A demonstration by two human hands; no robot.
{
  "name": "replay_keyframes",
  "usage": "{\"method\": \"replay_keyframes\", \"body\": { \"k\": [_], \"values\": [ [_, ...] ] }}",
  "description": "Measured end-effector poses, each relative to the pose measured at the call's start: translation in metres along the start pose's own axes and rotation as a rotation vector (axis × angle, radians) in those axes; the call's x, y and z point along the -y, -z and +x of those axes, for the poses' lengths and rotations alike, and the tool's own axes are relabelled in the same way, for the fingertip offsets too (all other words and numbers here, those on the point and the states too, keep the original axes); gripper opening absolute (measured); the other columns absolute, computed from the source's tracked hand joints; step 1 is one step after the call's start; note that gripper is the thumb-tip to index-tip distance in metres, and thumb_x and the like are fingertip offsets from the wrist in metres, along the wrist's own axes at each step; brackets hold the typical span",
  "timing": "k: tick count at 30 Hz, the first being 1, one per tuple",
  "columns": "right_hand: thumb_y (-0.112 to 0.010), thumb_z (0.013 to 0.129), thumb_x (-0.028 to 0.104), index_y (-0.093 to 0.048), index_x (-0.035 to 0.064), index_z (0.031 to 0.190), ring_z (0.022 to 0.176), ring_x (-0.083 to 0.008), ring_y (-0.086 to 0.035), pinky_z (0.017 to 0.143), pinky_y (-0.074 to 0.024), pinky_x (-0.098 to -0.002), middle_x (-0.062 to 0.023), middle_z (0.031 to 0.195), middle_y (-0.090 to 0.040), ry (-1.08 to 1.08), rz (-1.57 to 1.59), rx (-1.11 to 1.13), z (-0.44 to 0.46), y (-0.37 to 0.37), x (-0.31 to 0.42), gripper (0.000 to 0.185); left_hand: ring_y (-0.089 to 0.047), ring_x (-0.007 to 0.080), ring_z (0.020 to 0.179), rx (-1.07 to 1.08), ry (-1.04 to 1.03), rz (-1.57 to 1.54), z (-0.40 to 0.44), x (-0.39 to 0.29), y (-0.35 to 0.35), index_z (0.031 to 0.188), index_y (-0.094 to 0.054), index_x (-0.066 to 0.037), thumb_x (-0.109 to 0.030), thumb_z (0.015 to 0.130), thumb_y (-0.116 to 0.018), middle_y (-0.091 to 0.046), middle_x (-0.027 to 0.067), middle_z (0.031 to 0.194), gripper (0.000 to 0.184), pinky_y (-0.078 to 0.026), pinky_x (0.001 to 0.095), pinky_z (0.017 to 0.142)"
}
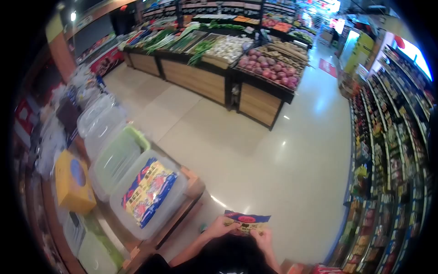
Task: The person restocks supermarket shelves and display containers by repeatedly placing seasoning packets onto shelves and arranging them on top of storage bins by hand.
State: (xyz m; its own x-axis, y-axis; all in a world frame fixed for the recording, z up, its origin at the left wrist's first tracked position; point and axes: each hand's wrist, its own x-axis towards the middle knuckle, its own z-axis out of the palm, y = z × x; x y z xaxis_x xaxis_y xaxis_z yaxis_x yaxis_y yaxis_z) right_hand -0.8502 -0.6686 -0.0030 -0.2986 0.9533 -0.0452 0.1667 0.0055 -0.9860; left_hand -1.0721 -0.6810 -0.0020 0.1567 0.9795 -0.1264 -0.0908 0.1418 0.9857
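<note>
Near the bottom centre, a small blue and yellow packet (247,220) with a red label is stretched between both hands. My left hand (222,226) pinches its left side, and my right hand (262,238) grips its lower right side. To the left, a larger blue and yellow bag (149,192) with a colourful print lies on the lid of a clear plastic bin (122,195). The lower edge of the held packet is partly hidden by my fingers and dark clothing.
Clear and green bins (114,162) and a yellow box (73,182) stand on the left. Ahead is a produce stand (194,82) with red onions (267,69) and garlic. Shelves of packaged goods (388,137) line the right side. Tiled floor (228,146) lies between.
</note>
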Motion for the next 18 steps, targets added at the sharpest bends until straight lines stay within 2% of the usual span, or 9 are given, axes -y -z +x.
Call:
{"method": "replay_keyframes", "body": {
  "k": [1, 3, 6, 9, 11, 12, 14, 16, 18],
  "values": [
    [-0.068, 0.082, 0.005, -0.066, -0.0029, 0.085, 0.073, -0.0119, -0.061, 0.069, -0.0486, -0.0269, -0.0041, 0.08, -0.068, -0.012, 0.073, -0.031, 0.002, 0.011, 0.004, 0.009, -0.06, 0.0096, 0.077, 0.019, 0.051, -0.048, 0.011, 0.003, -0.011, 0.101, -0.066, 0.004, -0.016, 0.086, -0.066, -0.069, 0.0065, 0.084, 0.024, -0.05, 0.0255, 0.072],
    [-0.067, 0.083, 0.005, -0.066, -0.003, 0.089, 0.075, -0.0115, -0.061, 0.07, -0.0493, -0.0268, -0.004, 0.083, -0.068, -0.034, 0.225, -0.087, 0.005, 0.034, 0.01, 0.011, -0.061, 0.0102, 0.077, 0.05, 0.025, 0.002, 0.034, -0.003, -0.037, 0.102, -0.065, 0.004, -0.014, 0.087, -0.065, -0.068, 0.0064, 0.087, 0.024, -0.051, 0.0246, 0.071],
    [-0.066, 0.084, 0.005, -0.064, -0.0037, 0.096, 0.078, -0.0108, -0.061, 0.072, -0.0499, -0.0263, -0.0045, 0.089, -0.067, -0.149, 0.293, -0.14, 0.0, 0.072, -0.008, 0.015, -0.061, 0.0098, 0.077, 0.133, 0.042, -0.008, 0.062, -0.024, -0.082, 0.107, -0.061, 0.004, -0.014, 0.087, -0.064, -0.068, 0.0055, 0.089, 0.027, -0.051, 0.0237, 0.069],
    [-0.065, 0.084, 0.006, -0.064, -0.0034, 0.097, 0.079, -0.01, -0.061, 0.071, -0.05, -0.0253, -0.0054, 0.091, -0.067, -0.12, 0.32, -0.263, -0.004, 0.107, -0.021, 0.016, -0.061, 0.0098, 0.077, 0.234, 0.163, 0.007, 0.088, -0.008, -0.118, 0.111, -0.058, 0.004, -0.013, 0.088, -0.063, -0.066, 0.0046, 0.089, 0.029, -0.05, 0.0226, 0.068],
    [-0.065, 0.085, 0.007, -0.063, -0.0032, 0.101, 0.081, -0.0106, -0.061, 0.072, -0.0502, -0.026, -0.0061, 0.094, -0.067, -0.171, 0.27, -0.255, -0.006, 0.139, -0.017, 0.018, -0.06, 0.0102, 0.075, 0.343, 0.239, -0.057, 0.11, 0.004, -0.139, 0.111, -0.057, 0.004, -0.014, 0.088, -0.063, -0.066, 0.0044, 0.088, 0.029, -0.05, 0.0219, 0.067],
    [-0.065, 0.086, 0.007, -0.062, -0.0032, 0.102, 0.083, -0.0109, -0.061, 0.073, -0.0502, -0.0264, -0.0065, 0.096, -0.067, -0.202, 0.244, -0.249, -0.005, 0.155, -0.015, 0.02, -0.059, 0.0103, 0.08, 0.378, 0.256, -0.04, 0.122, 0.016, -0.151, 0.111, -0.057, 0.002, -0.016, 0.087, -0.065, -0.065, 0.0041, 0.093, 0.031, -0.05, 0.0235, 0.071],
    [-0.064, 0.087, 0.009, -0.062, -0.0032, 0.105, 0.085, -0.0122, -0.062, 0.074, -0.0503, -0.027, -0.0072, 0.098, -0.067, -0.386, 0.418, -0.331, -0.002, 0.179, -0.015, 0.022, -0.059, 0.0107, 0.091, 0.445, 0.301, -0.011, 0.145, 0.045, -0.175, 0.111, -0.057, 0.0, -0.02, 0.086, -0.068, -0.064, 0.0035, 0.104, 0.034, -0.049, 0.0265, 0.079],
    [-0.063, 0.088, 0.011, -0.058, -0.004, 0.112, 0.092, -0.0149, -0.062, 0.079, -0.05, -0.0284, -0.0095, 0.106, -0.064, -0.548, 0.632, -0.397, -0.006, 0.198, -0.035, 0.028, -0.059, 0.0117, 0.094, 0.425, 0.484, 0.004, 0.17, 0.066, -0.202, 0.114, -0.056, -0.001, -0.021, 0.085, -0.068, -0.063, 0.0042, 0.105, 0.037, -0.049, 0.0269, 0.08],
    [-0.063, 0.088, 0.008, -0.056, -0.0039, 0.115, 0.094, -0.0153, -0.061, 0.082, -0.0498, -0.0289, -0.0104, 0.11, -0.062, -0.497, 0.849, -0.403, -0.016, 0.216, -0.062, 0.031, -0.059, 0.0129, 0.099, 0.437, 0.637, -0.027, 0.184, 0.058, -0.226, 0.118, -0.055, -0.002, -0.02, 0.087, -0.066, -0.062, 0.0062, 0.109, 0.038, -0.049, 0.028, 0.084]
  ]
}}
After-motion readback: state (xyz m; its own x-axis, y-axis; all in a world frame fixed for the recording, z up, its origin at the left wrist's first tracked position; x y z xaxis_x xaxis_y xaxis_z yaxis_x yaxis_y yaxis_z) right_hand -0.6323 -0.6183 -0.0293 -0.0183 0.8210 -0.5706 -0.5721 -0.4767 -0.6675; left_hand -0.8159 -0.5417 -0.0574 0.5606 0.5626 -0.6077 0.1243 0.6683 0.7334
